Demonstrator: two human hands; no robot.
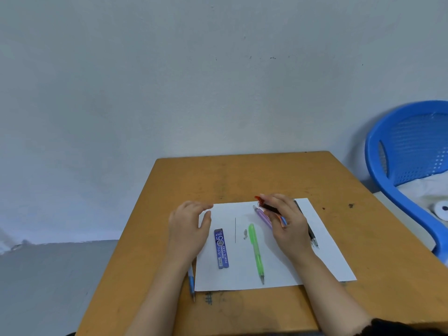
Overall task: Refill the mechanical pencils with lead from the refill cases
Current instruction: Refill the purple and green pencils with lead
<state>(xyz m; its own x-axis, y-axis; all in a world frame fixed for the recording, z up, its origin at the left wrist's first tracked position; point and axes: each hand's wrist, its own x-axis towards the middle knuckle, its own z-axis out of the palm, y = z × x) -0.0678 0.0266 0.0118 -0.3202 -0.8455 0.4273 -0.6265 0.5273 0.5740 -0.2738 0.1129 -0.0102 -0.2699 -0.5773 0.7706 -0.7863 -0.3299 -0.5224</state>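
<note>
Gripping a red-tipped pencil (268, 207), the right hand (289, 225) hovers over paper (230, 278) on the counter (242, 175); the left hand (188, 226), relaxed and empty, is at 10 o'clock from the blue lead case (221, 248), which lies at 9 o'clock from a green pencil (256, 253).

2 arms show over the table's (242, 175) near edge. The left hand (188, 229) and its forearm are bare as far as they show. The right hand (288, 225) and forearm are bare too, up to a black sleeve (400, 327) by the table's near right corner, its hem ragged and uneven.
</note>
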